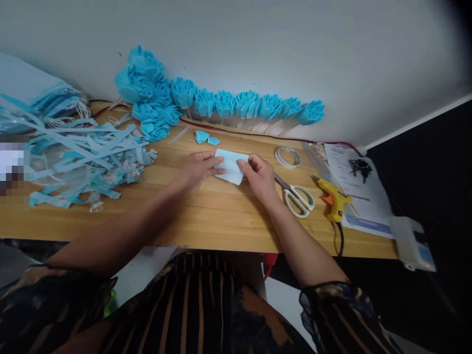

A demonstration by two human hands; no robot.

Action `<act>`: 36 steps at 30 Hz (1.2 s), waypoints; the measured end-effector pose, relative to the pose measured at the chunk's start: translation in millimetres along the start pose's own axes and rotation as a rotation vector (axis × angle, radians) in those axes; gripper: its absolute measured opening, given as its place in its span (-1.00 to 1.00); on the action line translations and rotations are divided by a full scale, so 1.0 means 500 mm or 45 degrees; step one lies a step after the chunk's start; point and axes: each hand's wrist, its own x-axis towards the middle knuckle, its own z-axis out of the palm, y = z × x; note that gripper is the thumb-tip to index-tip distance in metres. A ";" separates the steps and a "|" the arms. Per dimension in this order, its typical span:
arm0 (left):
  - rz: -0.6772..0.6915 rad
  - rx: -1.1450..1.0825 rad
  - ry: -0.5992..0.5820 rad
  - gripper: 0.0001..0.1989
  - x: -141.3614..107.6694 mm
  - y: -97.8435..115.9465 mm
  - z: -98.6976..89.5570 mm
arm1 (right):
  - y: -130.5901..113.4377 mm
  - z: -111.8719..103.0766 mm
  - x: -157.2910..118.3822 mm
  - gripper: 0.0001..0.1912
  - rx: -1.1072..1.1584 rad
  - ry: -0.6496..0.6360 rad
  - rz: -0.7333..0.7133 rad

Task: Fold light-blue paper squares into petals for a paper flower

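Note:
Between my two hands is a light blue sheet (230, 168), roughly square, of paper or thin fabric. My left hand (199, 169) pinches its left edge, with the fingers partly apart. At its right edge my right hand (260, 177) grips it, thumb on top. Two small cut blue pieces (207, 138) lie on the table just beyond the sheet. Right of my right hand rest white-handled scissors (299, 200), their blades partly hidden by that hand. Behind them is a roll of clear tape (288, 157).
Blue handmade flowers (247, 104) on stems lean along the wall, bunched at the left. Cut strips (84, 157) pile up on the left, near stacked blue sheets (47, 98). A yellow glue gun (334, 199), papers (354, 182) and keys (360, 168) lie right on the wooden table (206, 221).

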 end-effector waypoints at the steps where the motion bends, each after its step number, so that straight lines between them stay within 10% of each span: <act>1: -0.013 -0.028 -0.025 -0.90 0.001 -0.002 -0.002 | 0.001 0.000 0.000 -0.53 0.006 0.017 -0.004; 19: -0.111 -0.087 -0.214 -0.86 -0.001 -0.015 0.003 | 0.000 -0.001 -0.002 -0.47 -0.031 0.064 -0.031; 26: -0.091 -0.074 -0.074 -0.92 -0.007 -0.012 0.006 | 0.009 -0.004 0.002 -0.52 -0.007 0.039 -0.008; 36: -0.043 -0.061 0.019 -0.88 -0.006 -0.007 0.007 | -0.002 -0.018 0.004 -0.88 -0.363 0.182 -0.419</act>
